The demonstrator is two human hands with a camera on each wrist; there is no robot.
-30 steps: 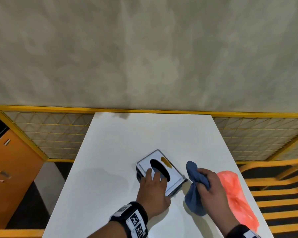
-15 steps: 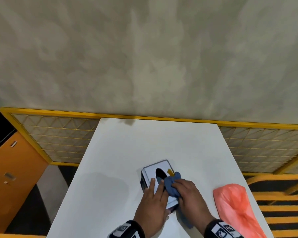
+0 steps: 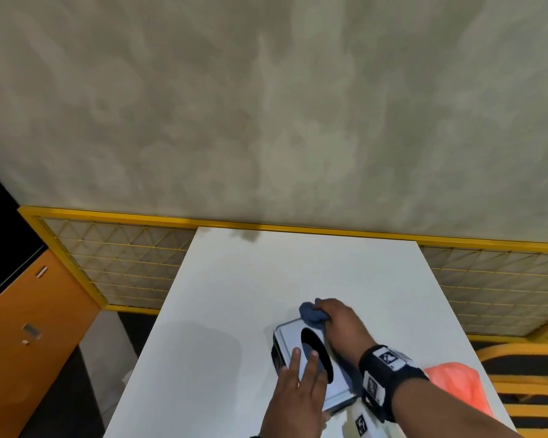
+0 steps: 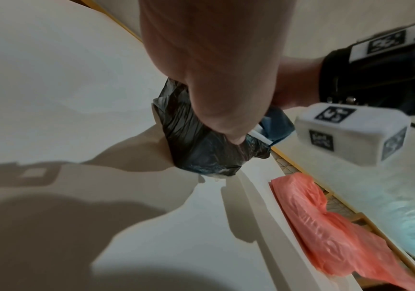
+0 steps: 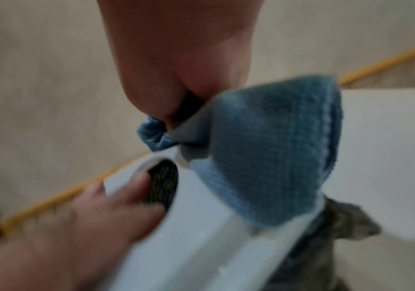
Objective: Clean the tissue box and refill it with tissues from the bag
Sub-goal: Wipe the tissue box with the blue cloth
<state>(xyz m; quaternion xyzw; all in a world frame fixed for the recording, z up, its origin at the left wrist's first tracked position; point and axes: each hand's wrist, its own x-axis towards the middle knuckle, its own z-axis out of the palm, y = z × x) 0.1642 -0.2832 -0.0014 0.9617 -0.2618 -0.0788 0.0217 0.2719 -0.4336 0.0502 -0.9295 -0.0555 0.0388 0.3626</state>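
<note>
A white tissue box (image 3: 291,338) with a dark oval slot lies on the white table (image 3: 234,295), its sides wrapped in black film (image 4: 196,137). My left hand (image 3: 298,387) presses flat on the near part of its lid, fingers straight, fingertips (image 5: 136,189) at the slot. My right hand (image 3: 339,324) grips a bunched blue cloth (image 3: 310,312) and holds it against the far corner of the lid. In the right wrist view the blue cloth (image 5: 263,149) drapes over the lid's edge. The pink tissue bag (image 3: 459,387) lies at the table's right edge, near me.
A yellow-framed mesh fence (image 3: 124,257) runs behind and beside the table, below a grey wall. An orange cabinet (image 3: 29,327) stands to the left. Yellow striped bars (image 3: 525,403) lie to the right, past the pink bag (image 4: 326,224).
My right hand brought the cloth from beside the box onto the lid, then slid it to the lid's far corner. My left hand kept pressing on the box.
</note>
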